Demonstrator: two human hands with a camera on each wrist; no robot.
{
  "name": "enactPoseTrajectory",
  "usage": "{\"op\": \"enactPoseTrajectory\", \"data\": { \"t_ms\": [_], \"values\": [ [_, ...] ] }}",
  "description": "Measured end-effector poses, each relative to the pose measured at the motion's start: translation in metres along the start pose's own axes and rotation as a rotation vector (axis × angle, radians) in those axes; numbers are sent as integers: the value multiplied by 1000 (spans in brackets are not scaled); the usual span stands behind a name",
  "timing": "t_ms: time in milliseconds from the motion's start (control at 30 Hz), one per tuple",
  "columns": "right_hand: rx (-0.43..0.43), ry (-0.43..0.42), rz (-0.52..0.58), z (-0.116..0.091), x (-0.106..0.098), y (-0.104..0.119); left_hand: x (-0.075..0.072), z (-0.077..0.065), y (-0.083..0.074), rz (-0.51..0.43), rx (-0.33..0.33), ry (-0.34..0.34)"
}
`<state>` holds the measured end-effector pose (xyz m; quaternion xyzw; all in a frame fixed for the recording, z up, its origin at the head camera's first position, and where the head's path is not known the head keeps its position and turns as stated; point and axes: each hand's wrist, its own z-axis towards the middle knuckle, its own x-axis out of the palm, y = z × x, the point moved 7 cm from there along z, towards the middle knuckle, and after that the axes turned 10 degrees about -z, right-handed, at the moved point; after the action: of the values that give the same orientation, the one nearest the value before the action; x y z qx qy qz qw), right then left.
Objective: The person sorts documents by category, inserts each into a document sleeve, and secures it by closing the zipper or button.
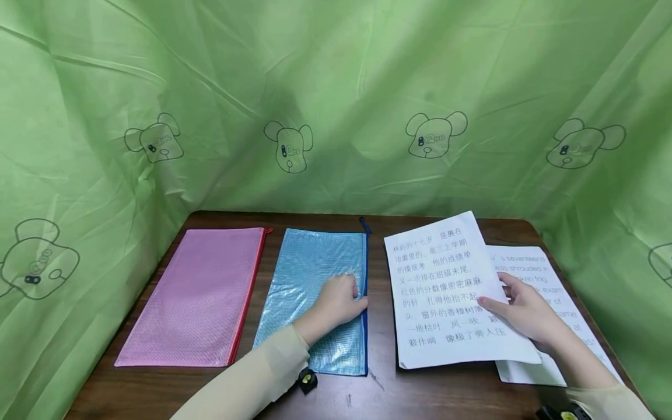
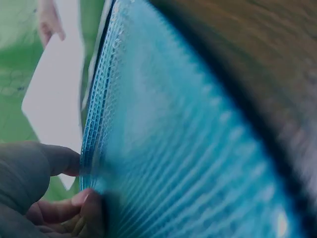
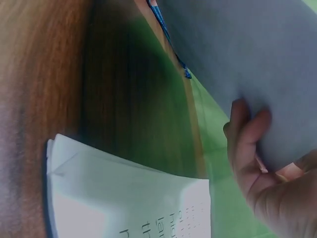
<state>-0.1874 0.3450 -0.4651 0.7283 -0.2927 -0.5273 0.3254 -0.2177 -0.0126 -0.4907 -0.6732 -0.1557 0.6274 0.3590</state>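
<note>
a: what does the left hand (image 1: 336, 300) have hold of?

b: the blue mesh zip pouch (image 1: 294, 291), by the long side nearer the table's right edge. in the left wrist view thumb and fingers close on that side in a narrow pinch.

a: and where does the pouch lie on the table (image 1: 420, 402)?

b: around the middle, with its top close to the far edge. its blue zip pull (image 1: 365, 225) sticks out at the top right corner, towards that edge.

a: what about the right hand (image 1: 527, 312)?

b: it grips the paper with chinese writing (image 1: 436, 280) by one side, thumb on the written face, fingers behind. the grip is only as wide as the paper; whether that is one sheet or several, i can't tell.

a: is that paper flat on the table?

b: no, it's lifted. from the head view it covers part of the english-text sheets (image 1: 572, 326), which lie along the table's right edge.

a: anything on the other side?

b: a pink mesh zip pouch (image 1: 184, 303) lies flat by the left edge, its red zip (image 1: 247, 297) facing the blue one. a green curtain (image 1: 357, 87) with bear-head drawings hangs beyond the far edge.
</note>
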Motion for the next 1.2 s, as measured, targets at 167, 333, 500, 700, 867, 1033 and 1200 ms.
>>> {"op": "enactPoseTrajectory", "data": {
  "t_ms": [167,333,500,700,867,1033,1200],
  "values": [
    [-24,106,119,-5,8,1,-12,-2,5,-117,-7,-32],
    [-80,217,212,-8,17,13,-25,-8,7,-165,-6,-114],
    [-128,284,230,-2,22,25,-35,-13,5,-162,-2,-160],
    [-131,352,250,9,30,31,-36,-16,1,-132,20,-146],
    [-74,314,247,27,45,35,-34,-18,-1,-137,35,-142],
    [-60,192,229,49,64,49,-31,-20,-5,-141,56,-138],
    [-115,72,72,60,73,63,-29,-21,-7,-190,56,-121]
  ]
}}
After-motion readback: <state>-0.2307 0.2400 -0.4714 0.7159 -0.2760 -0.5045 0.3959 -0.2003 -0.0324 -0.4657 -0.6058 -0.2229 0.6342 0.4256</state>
